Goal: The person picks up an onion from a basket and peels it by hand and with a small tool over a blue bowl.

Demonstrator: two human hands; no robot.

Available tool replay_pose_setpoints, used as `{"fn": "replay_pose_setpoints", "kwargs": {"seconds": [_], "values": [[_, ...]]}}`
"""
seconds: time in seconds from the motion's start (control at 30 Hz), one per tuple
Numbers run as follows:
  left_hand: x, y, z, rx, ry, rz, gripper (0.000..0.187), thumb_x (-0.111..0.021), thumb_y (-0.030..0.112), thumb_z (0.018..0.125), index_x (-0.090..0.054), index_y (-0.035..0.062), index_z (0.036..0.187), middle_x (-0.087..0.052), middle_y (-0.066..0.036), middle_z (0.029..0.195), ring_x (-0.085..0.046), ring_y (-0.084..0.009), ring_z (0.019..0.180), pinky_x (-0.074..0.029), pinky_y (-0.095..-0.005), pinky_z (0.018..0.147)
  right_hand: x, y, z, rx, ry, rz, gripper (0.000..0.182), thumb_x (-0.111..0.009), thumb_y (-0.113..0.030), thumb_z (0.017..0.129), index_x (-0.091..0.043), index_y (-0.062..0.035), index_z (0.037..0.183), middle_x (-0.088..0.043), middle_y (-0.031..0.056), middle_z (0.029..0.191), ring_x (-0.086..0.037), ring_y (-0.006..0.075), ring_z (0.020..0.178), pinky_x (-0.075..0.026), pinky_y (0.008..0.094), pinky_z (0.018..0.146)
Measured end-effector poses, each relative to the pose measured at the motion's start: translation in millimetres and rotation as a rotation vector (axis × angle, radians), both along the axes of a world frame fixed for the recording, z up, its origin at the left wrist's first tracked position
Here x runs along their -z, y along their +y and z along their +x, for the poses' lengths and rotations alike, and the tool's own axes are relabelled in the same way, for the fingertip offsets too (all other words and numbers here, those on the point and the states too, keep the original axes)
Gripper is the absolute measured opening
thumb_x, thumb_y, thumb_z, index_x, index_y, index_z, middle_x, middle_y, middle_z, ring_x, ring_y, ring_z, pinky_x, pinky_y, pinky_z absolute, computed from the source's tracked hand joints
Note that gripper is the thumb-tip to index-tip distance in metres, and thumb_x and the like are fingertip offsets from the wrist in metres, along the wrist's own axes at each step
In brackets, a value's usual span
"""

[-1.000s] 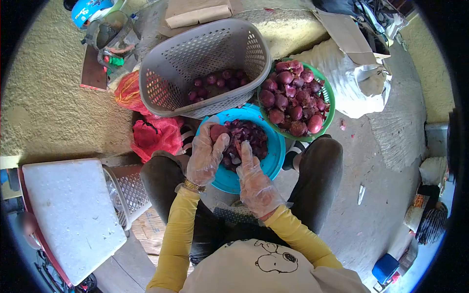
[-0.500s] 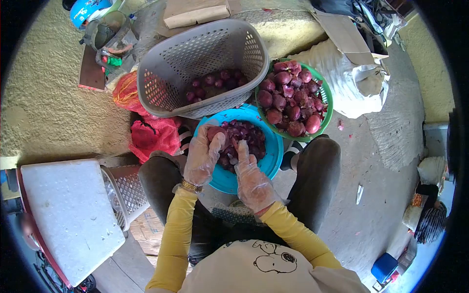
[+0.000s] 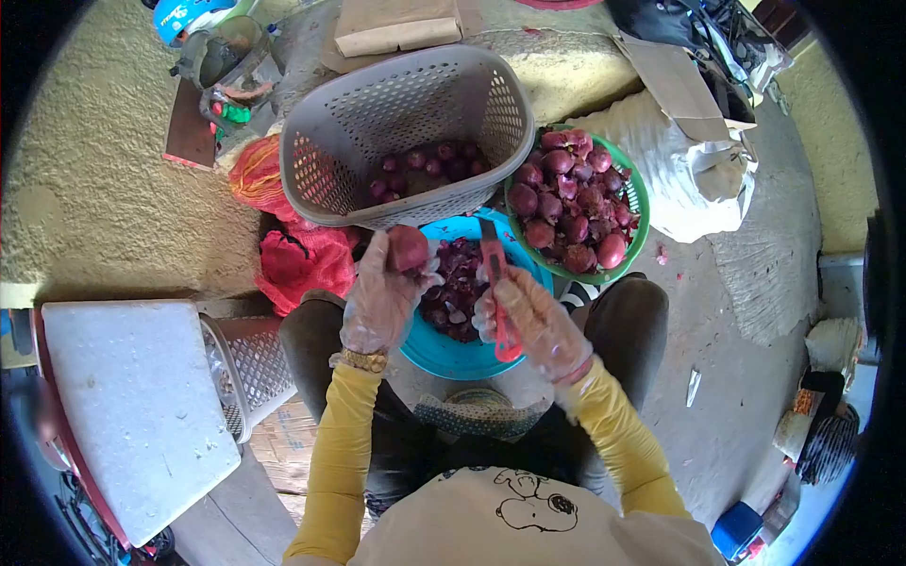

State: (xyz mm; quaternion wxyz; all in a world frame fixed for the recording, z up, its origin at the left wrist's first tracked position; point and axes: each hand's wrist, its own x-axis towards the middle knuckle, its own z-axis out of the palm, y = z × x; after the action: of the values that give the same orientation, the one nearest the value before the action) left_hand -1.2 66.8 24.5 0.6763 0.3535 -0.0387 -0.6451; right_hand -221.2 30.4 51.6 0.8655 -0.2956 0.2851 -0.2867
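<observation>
My left hand [image 3: 371, 297], in a clear plastic glove, is closed around a red onion [image 3: 409, 248] above the left rim of a blue basin [image 3: 429, 356]. Skins and dark purple pieces [image 3: 457, 288] lie in that basin. My gloved right hand [image 3: 540, 321] grips a red-handled knife [image 3: 493, 259], its dark blade pointing away from me over the basin. Blade and onion are apart. Beyond the basin a grey perforated basket [image 3: 406, 94] holds several peeled onions [image 3: 429, 165]. To its right, a green basket [image 3: 638, 222] is heaped with red onions [image 3: 571, 198], some with loose skins.
Red mesh sacks [image 3: 307, 264] lie left of the grey basket. A white foam lid [image 3: 132, 406] and a pale crate [image 3: 255, 373] stand at my left. A white sack [image 3: 675, 165] sits beyond the green basket. At far right a person [image 3: 830, 434] is partly visible.
The hands have moved apart. My left hand has lifted slightly with the onion, and my right has shifted right. The knife now shows clearly, turned upright in view.
</observation>
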Motion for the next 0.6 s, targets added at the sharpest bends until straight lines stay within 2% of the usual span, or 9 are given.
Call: {"fn": "replay_pose_setpoints", "kwargs": {"seconds": [0.1, 0.13, 0.17, 0.23, 0.3, 0.37, 0.43, 0.47, 0.6], "values": [[-8, -10, 9, -0.06, 0.019, -0.027, 0.034, -0.061, 0.035, 0.103, -0.058, 0.0062, 0.122, -0.065, -0.011, 0.109, -0.063, -0.0214, 0.093, -0.057, -0.0352, 0.076, -18, -27, 6, -0.057, 0.087, -0.042, 0.026, -0.044, -0.027, 0.111, -0.051, -0.0059, 0.125, -0.055, 0.0026, 0.091, -0.053, 0.0109, 0.074, -0.048, 0.0265, 0.064], [-8, -15, 14, -0.069, 0.015, -0.029, 0.034, -0.061, 0.035, 0.103, -0.058, 0.0062, 0.122, -0.065, -0.011, 0.109, -0.063, -0.0214, 0.093, -0.057, -0.0352, 0.076, -23, -42, 5, -0.138, 0.173, -0.185, 0.028, -0.046, -0.028, 0.111, -0.051, -0.0081, 0.13, -0.054, 0.0023, 0.091, -0.053, 0.0118, 0.077, -0.049, 0.0282, 0.074], [-7, -21, 20, -0.05, 0.032, -0.086, 0.033, -0.062, 0.034, 0.103, -0.06, 0.0061, 0.119, -0.065, -0.01, 0.107, -0.063, -0.021, 0.09, -0.057, -0.035, 0.076, -33, -54, 11, -0.147, 0.168, -0.188, 0.028, -0.046, -0.028, 0.111, -0.051, -0.0081, 0.13, -0.054, 0.0023, 0.091, -0.053, 0.0118, 0.077, -0.049, 0.0282, 0.074], [-8, -40, 30, -0.036, 0.043, -0.149, 0.031, -0.063, 0.034, 0.102, -0.061, 0.006, 0.117, -0.066, -0.01, 0.105, -0.062, -0.0207, 0.088, -0.056, -0.0347, 0.075, -63, -76, 23, -0.139, 0.408, -0.387, 0.034, -0.044, -0.036, 0.111, -0.056, -0.006, 0.121, -0.051, -0.0018, 0.076, -0.049, 0.0072, 0.062, -0.044, 0.0238, 0.055], [-12, -64, 36, 0.051, -0.002, -0.125, 0.033, -0.066, 0.033, 0.101, -0.063, 0.0045, 0.117, -0.066, -0.009, 0.104, -0.062, -0.0203, 0.085, -0.056, -0.0342, 0.072, -68, -99, 30, -0.16, 0.411, -0.458, 0.035, -0.045, -0.037, 0.111, -0.058, -0.0058, 0.12, -0.049, -0.0031, 0.073, -0.048, 0.007, 0.06, -0.043, 0.024, 0.054], [-27, -80, 31, 0.066, 0.066, -0.134, 0.035, -0.069, 0.032, 0.099, -0.063, 0.0036, 0.117, -0.067, -0.009, 0.106, -0.064, -0.0215, 0.09, -0.058, -0.0338, 0.075, -63, -116, 33, -0.173, 0.421, -0.526, 0.036, -0.045, -0.038, 0.11, -0.059, -0.0057, 0.119, -0.047, -0.0044, 0.07, -0.046, 0.0068, 0.057, -0.042, 0.0242, 0.052], [-28, -95, 23, 0.032, 0.129, -0.074, 0.039, -0.072, 0.032, 0.096, -0.062, 0.0019, 0.119, -0.066, -0.011, 0.107, -0.066, -0.0243, 0.097, -0.062, -0.0352, 0.079, -41, -130, 39, -0.045, 0.328, -0.604, 0.036, -0.045, -0.038, 0.11, -0.061, -0.006, 0.119, -0.047, -0.0051, 0.069, -0.047, 0.0069, 0.058, -0.043, 0.0239, 0.053], [-21, -98, 21, 0.003, 0.254, -0.024, 0.042, -0.073, 0.032, 0.095, -0.06, -0.0004, 0.119, -0.066, -0.012, 0.108, -0.067, -0.0278, 0.102, -0.063, -0.0377, 0.084, -36, -132, 39, -0.01, 0.327, -0.509, 0.036, -0.046, -0.037, 0.11, -0.062, -0.0065, 0.118, -0.048, -0.0042, 0.072, -0.047, 0.0073, 0.06, -0.043, 0.0242, 0.055], [6, -103, 24, 0.06, 0.433, 0.027, 0.038, -0.073, 0.031, 0.095, -0.059, 0.0018, 0.115, -0.064, -0.012, 0.111, -0.066, -0.0304, 0.101, -0.063, -0.0396, 0.084, -10, -133, 34, -0.107, 0.32, -0.377, 0.04, -0.045, -0.04, 0.111, -0.061, -0.0052, 0.123, -0.054, -0.0044, 0.086, -0.052, 0.0061, 0.073, -0.046, 0.0228, 0.06]]}}
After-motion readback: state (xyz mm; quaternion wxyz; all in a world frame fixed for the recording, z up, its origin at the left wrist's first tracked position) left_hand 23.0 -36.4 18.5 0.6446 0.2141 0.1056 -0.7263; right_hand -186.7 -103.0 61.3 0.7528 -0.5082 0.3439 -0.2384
